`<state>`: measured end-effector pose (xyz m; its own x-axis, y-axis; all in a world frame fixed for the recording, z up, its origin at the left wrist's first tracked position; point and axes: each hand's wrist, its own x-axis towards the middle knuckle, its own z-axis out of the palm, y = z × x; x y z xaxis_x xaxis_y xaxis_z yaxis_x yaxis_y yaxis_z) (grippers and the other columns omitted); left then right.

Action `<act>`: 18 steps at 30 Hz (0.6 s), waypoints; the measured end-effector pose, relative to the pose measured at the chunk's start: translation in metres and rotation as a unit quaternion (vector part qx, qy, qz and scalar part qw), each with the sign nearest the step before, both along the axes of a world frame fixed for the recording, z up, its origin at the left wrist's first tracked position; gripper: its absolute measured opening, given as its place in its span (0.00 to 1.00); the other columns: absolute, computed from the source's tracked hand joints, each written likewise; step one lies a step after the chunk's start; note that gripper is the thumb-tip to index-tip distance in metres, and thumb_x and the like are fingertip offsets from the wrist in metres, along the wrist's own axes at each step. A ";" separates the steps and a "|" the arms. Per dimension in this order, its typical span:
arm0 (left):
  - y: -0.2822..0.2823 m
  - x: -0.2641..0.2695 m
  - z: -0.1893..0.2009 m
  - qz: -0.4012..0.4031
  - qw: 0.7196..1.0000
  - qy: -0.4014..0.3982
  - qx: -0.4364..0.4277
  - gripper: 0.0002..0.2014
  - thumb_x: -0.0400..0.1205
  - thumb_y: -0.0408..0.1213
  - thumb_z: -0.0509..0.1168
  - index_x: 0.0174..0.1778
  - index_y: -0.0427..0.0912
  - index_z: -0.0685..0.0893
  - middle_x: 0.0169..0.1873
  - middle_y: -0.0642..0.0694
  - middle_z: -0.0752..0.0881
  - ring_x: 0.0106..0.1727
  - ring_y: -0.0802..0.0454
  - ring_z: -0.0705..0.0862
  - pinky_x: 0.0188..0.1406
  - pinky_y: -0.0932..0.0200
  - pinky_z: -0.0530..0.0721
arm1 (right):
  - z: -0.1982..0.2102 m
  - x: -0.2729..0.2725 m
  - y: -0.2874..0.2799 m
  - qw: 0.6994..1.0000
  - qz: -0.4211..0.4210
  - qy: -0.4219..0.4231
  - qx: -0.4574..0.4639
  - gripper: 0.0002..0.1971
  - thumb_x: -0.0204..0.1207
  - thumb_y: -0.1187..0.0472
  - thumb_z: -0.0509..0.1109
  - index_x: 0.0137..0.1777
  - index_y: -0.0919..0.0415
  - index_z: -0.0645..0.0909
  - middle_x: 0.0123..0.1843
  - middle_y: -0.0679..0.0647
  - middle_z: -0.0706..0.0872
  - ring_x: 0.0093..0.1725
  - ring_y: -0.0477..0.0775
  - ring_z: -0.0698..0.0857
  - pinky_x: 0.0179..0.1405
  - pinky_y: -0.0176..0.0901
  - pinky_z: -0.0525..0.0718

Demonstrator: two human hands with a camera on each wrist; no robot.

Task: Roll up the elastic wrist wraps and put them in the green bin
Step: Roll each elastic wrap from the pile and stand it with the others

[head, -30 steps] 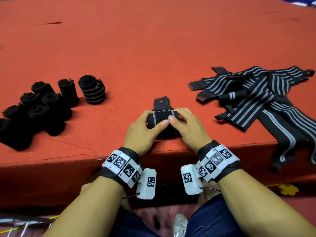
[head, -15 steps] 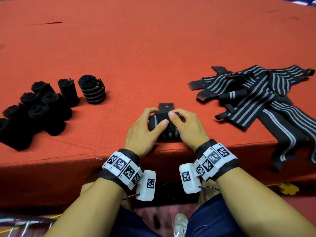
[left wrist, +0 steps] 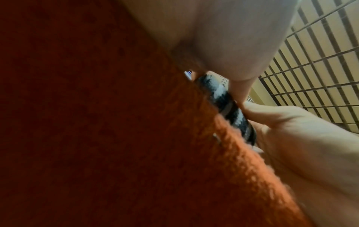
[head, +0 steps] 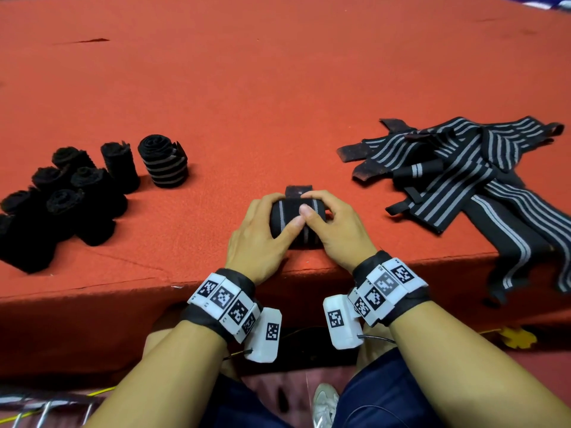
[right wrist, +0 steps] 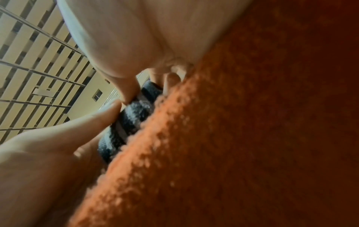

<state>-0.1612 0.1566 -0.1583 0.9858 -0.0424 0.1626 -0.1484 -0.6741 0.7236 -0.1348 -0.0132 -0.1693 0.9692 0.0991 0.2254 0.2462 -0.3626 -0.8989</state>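
Far left on the orange felt surface stood the cluster of finished black rolled wraps. At the near edge, the left hand and right hand both curled round the black grey-striped elastic wrap roll, thumbs meeting on top, its tail tab poking out beyond. Any slack and the coil could spring loose. Right: the pile of unrolled striped wraps. No green bin showed.

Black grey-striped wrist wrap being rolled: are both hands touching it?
Touching. In the head view the left hand and right hand curl round the black grey-striped wrist wrap roll, thumbs pressed on top.
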 end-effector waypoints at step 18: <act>0.003 0.006 -0.004 0.026 0.998 0.003 -0.052 0.30 0.78 0.74 0.52 0.66 0.62 0.84 0.51 0.59 0.91 0.57 0.54 0.89 0.61 0.46 0.85 | 0.003 -0.005 -0.003 0.999 -0.022 0.001 -0.030 0.17 0.79 0.39 0.69 0.62 0.46 0.84 0.50 0.42 0.90 0.51 0.42 0.89 0.55 0.44 0.85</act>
<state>-0.1554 0.1600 -0.1621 0.9873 0.0253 0.1568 -0.1103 -0.6013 0.7914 -0.1393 -0.0158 -0.1661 0.9734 0.0700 0.2181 0.2268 -0.4270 -0.8754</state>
